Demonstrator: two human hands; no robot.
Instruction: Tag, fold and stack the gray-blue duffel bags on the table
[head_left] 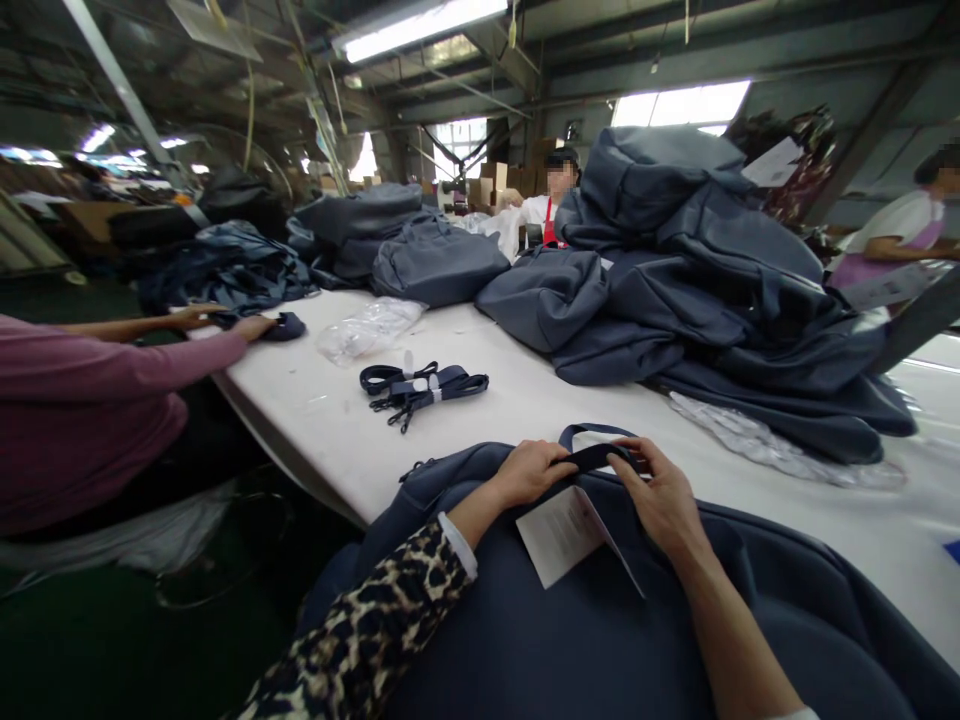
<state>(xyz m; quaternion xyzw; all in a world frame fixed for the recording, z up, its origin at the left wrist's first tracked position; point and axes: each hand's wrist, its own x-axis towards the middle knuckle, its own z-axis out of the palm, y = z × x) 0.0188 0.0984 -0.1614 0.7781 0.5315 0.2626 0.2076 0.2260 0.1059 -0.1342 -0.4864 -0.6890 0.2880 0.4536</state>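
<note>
A large navy bag (570, 640) lies in front of me on the near part of the white table. Both hands are at its top, on a dark handle strap (592, 458). My left hand (529, 472) pinches the strap's left part, thumb and fingers together. My right hand (660, 490) grips the strap's right part between thumb and fingers. A second handle loop (592, 430) rises just behind. Between my hands a white paper tag (562, 535) hangs open over the bag's side.
Bundled navy straps (427, 388) and a clear plastic bag (371, 330) lie on the white table (300, 400). Stacked navy bags (690, 260) stand at the right, with flattened clear plastic (780, 445) under them. A co-worker in a mauve top (112, 390) handles dark fabric at the left.
</note>
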